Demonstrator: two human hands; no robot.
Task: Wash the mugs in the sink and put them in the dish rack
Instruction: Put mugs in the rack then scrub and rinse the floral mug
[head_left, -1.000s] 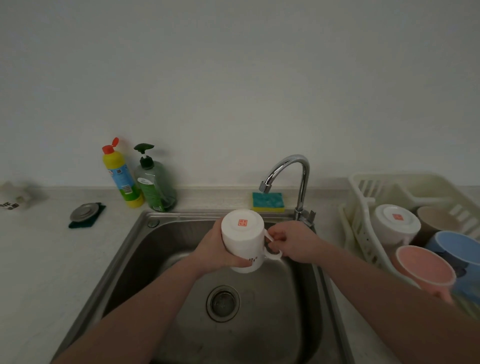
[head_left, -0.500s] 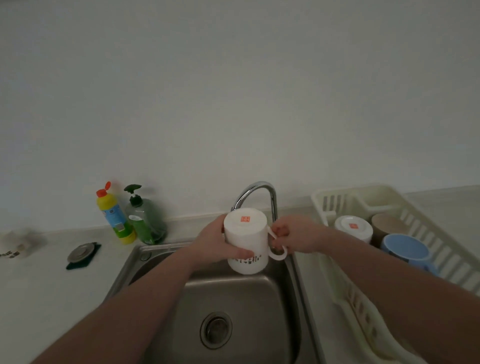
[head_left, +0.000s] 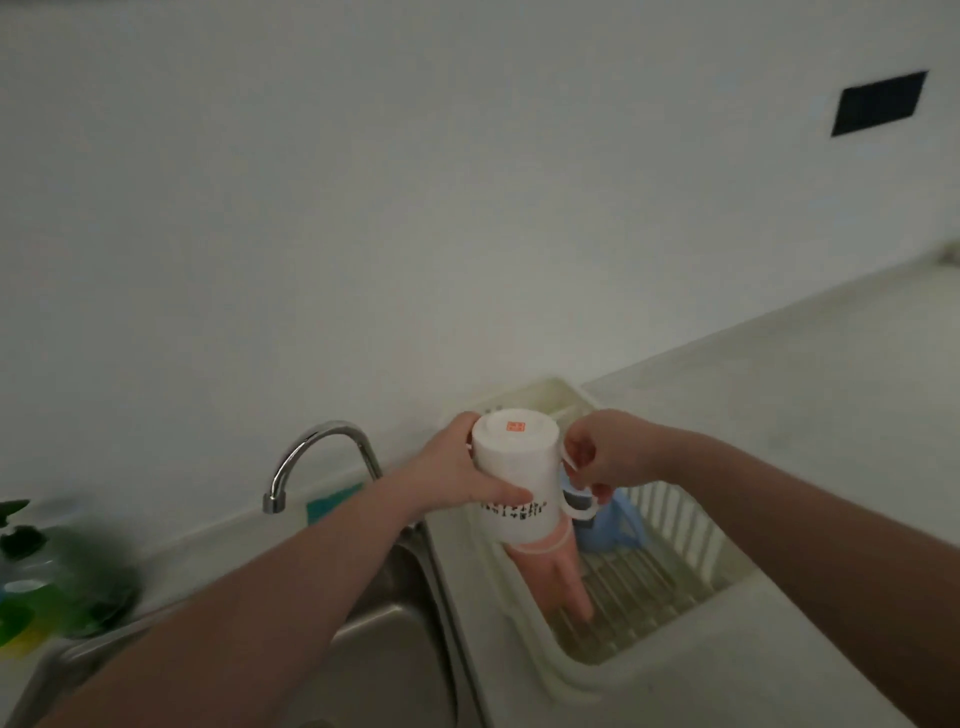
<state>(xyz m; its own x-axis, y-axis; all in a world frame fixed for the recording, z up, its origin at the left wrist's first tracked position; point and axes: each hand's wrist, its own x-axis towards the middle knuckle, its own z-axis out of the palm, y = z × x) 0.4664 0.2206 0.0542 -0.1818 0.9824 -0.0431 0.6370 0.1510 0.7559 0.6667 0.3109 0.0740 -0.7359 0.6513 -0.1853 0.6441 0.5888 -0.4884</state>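
Now the upturned white mug (head_left: 517, 475) hangs above the rack (head_left: 691, 564), over a pink mug (head_left: 558, 577); left hand (head_left: 457, 475) wraps its body, right hand (head_left: 605, 452) pinches the handle

Two bare arms of one person, seen from a camera worn on that person's own head. Left forearm (head_left: 260, 597) uncovered from the lower edge of the view up to the wrist, smooth, broad near the elbow and narrowing toward the hand. Right forearm (head_left: 805, 519) uncovered the same way, with the same even taper. Left hand (head_left: 457, 467) bare, thumb and back of the hand in plain view. Right hand (head_left: 608, 452) bare too, knuckles showing as a row of soft bumps. Dimly lit and slightly blurred throughout, so nails and finer marks cannot be made out.
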